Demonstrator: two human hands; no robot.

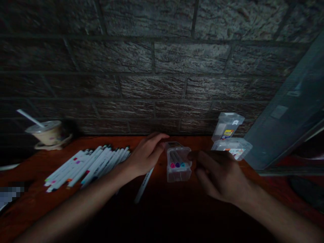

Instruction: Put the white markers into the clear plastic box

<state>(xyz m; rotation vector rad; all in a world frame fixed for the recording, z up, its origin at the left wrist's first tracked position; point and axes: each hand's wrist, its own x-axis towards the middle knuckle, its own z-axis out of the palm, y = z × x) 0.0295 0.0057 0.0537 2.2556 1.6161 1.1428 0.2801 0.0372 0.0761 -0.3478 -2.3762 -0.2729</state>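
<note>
A small clear plastic box (pixel 179 175) stands on the wooden table in front of me. Inside it lie a pink-ended marker (pixel 172 165), a purple-ended marker (pixel 178 165) and a light-blue-ended marker (pixel 183 165). My left hand (pixel 148 153) curves round the box's far left side, thumb by its wall. At the box's right edge is my right hand (pixel 219 172), its fingers curled in shadow; whatever they hold, if anything, is hidden. One white marker (pixel 144 185) lies beneath my left hand. Further left, several white markers (pixel 101 162) with coloured ends lie in a spread pile.
A lidded drink cup (pixel 48 133) with a straw stands at the table's far left. Two clear plastic case parts, one upright (pixel 224 126) and one lower (pixel 231 148), are at the back right. Behind runs a brick wall (pixel 152 84); a grey panel (pixel 283 111) rises on the right.
</note>
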